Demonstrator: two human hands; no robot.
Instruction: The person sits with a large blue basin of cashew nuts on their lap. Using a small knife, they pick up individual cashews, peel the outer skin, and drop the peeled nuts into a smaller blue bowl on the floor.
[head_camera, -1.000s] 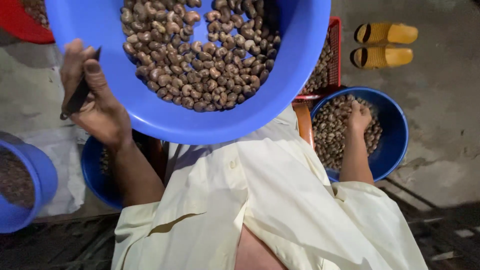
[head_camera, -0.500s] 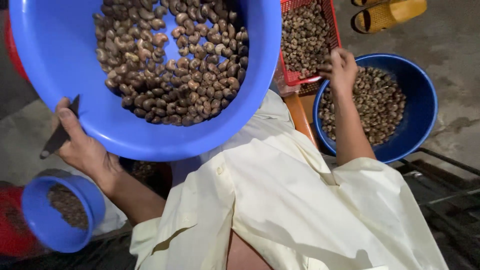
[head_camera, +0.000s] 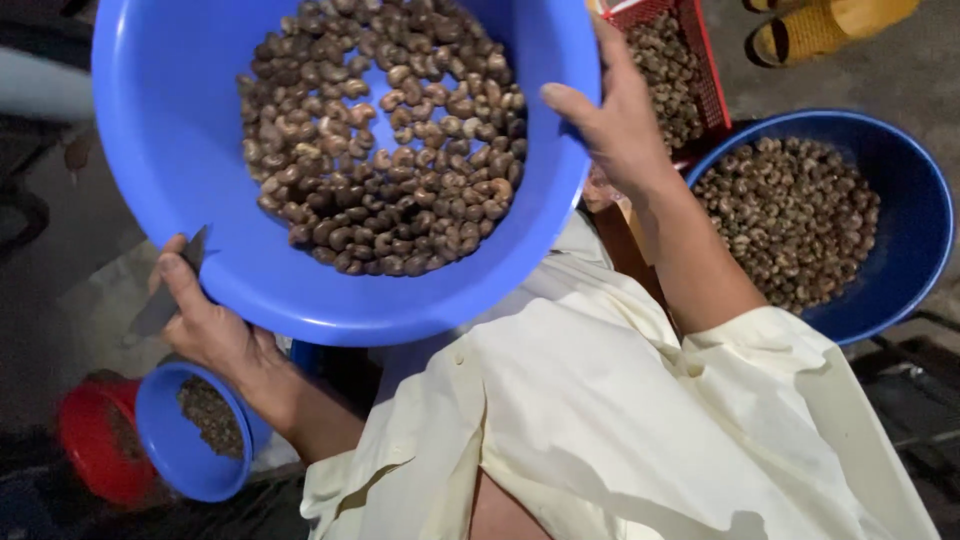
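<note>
Grip: left hand (head_camera: 205, 325) clasps the lower-left rim of the large blue basin (head_camera: 200, 150), a dark blade (head_camera: 170, 295) pinched under its thumb; right hand (head_camera: 615, 120) curls over the right rim.
Basin: round, glossy blue, tilted, filling the upper centre of the frame; brown curved nuts (head_camera: 385, 150) heaped inside.
Count: two hands; three blue vessels, namely the basin, a second blue basin (head_camera: 915, 215) at right and a small blue bowl (head_camera: 175, 445) at lower left; one red crate (head_camera: 705, 70); one red bowl (head_camera: 90, 440).
Room: grey floor open at upper right.
</note>
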